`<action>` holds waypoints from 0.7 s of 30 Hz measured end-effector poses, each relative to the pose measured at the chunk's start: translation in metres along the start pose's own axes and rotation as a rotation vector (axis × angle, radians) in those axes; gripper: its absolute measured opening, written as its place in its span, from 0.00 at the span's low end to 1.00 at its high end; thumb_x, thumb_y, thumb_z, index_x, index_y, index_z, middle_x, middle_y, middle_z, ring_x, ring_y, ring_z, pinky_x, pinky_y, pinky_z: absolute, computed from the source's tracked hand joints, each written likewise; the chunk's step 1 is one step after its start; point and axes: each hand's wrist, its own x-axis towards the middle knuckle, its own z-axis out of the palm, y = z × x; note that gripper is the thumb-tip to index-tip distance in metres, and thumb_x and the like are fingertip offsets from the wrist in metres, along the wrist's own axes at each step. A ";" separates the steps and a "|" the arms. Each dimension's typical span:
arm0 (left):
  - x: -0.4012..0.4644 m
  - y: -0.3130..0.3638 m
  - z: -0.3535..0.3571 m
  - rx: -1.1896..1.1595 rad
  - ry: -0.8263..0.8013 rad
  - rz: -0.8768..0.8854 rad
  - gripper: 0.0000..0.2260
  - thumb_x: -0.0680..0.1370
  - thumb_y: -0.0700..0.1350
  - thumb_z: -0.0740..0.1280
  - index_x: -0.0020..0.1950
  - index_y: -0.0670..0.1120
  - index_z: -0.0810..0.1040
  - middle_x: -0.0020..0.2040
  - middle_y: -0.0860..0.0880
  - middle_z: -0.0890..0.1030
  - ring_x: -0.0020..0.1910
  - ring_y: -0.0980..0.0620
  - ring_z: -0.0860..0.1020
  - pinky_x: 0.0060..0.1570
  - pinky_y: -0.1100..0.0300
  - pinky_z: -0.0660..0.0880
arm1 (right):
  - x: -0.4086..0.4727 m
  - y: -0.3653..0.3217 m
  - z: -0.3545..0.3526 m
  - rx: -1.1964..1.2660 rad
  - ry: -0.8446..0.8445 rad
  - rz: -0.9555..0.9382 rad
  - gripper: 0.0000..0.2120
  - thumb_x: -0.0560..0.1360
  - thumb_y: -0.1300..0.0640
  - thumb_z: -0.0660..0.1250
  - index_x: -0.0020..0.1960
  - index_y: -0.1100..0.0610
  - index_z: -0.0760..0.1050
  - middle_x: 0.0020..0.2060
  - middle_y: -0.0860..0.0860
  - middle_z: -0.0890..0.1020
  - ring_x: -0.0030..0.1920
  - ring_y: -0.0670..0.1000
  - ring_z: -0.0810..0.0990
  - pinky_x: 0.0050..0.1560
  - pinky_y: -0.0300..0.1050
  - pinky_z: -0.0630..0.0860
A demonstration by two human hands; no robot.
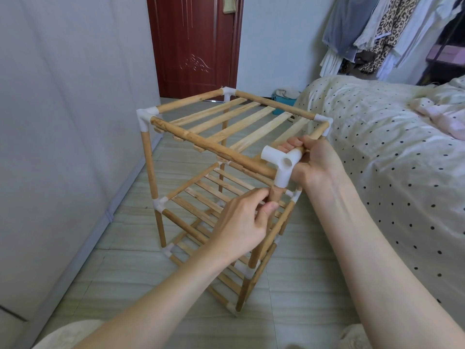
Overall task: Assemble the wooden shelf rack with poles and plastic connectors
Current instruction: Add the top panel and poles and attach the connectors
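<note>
Wooden shelf rack [216,172]: three slatted tiers on round poles joined by white plastic connectors; stands upright on the tiled floor [130,260], between a pale wall [63,109] on the left and a bed [390,159] with a dotted cover on the right.

Left hand [241,225]: reaches in from the lower left, forearm extended, back of the hand up. Its grip is curled, thumb and fingers pinching the near-right upright pole [274,197] just below the top corner.

Right hand [314,162]: reaches in from the lower right, wrist bent inward. Its grip is wrapped round the short top side pole [318,133], fingertips showing over it, directly behind the corner piece.

White corner connector [281,165]: sits at the near-right top corner, between the two hands, touching the right hand; one open socket faces the camera, another points up and left. The long front top pole [214,147] enters it from the left and the upright enters from below.

Edges and room: the rack's right side lies close to the bed edge; its left side is near the wall. Open floor lies in front, toward the viewer. A dark red door [193,44] stands behind, and hanging clothes [377,34] at upper right.
</note>
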 end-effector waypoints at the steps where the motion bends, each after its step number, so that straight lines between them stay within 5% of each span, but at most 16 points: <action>1: 0.000 0.001 0.000 -0.006 -0.001 -0.003 0.05 0.79 0.43 0.62 0.52 0.46 0.77 0.39 0.56 0.75 0.40 0.54 0.77 0.43 0.54 0.77 | 0.000 0.000 -0.001 -0.002 -0.006 -0.001 0.18 0.82 0.57 0.53 0.33 0.56 0.62 0.23 0.49 0.64 0.22 0.46 0.60 0.23 0.36 0.62; 10: 0.004 0.000 0.000 -0.052 -0.031 -0.039 0.05 0.78 0.44 0.64 0.43 0.53 0.74 0.33 0.59 0.74 0.35 0.61 0.74 0.35 0.67 0.68 | -0.003 0.007 -0.015 -0.031 -0.029 -0.021 0.17 0.82 0.56 0.53 0.34 0.56 0.62 0.24 0.49 0.64 0.25 0.46 0.60 0.28 0.36 0.61; 13: 0.005 0.000 -0.006 -0.191 -0.110 -0.131 0.03 0.78 0.46 0.65 0.47 0.54 0.77 0.42 0.56 0.81 0.45 0.59 0.80 0.49 0.58 0.78 | -0.005 0.004 -0.018 -0.031 -0.056 -0.022 0.17 0.82 0.56 0.53 0.35 0.56 0.63 0.26 0.49 0.65 0.26 0.46 0.61 0.30 0.36 0.62; 17: 0.008 -0.001 -0.021 -0.401 -0.277 -0.313 0.09 0.78 0.44 0.64 0.55 0.55 0.77 0.54 0.55 0.81 0.54 0.56 0.79 0.57 0.53 0.76 | -0.006 0.007 -0.024 -0.073 -0.094 -0.066 0.14 0.82 0.57 0.54 0.38 0.57 0.64 0.26 0.50 0.67 0.29 0.46 0.64 0.35 0.36 0.66; 19: 0.009 0.001 -0.029 -0.612 -0.214 -0.457 0.09 0.78 0.39 0.62 0.54 0.49 0.77 0.50 0.50 0.82 0.50 0.52 0.81 0.52 0.58 0.78 | -0.006 0.011 -0.025 -0.087 -0.102 -0.078 0.13 0.82 0.58 0.53 0.39 0.58 0.64 0.26 0.50 0.68 0.29 0.46 0.64 0.36 0.36 0.67; 21: 0.009 0.004 -0.034 -0.485 -0.014 -0.470 0.08 0.78 0.40 0.60 0.44 0.45 0.78 0.38 0.48 0.81 0.39 0.51 0.81 0.40 0.63 0.78 | -0.005 0.015 -0.025 -0.133 -0.097 -0.089 0.12 0.82 0.58 0.53 0.40 0.57 0.64 0.26 0.50 0.68 0.28 0.46 0.65 0.35 0.36 0.67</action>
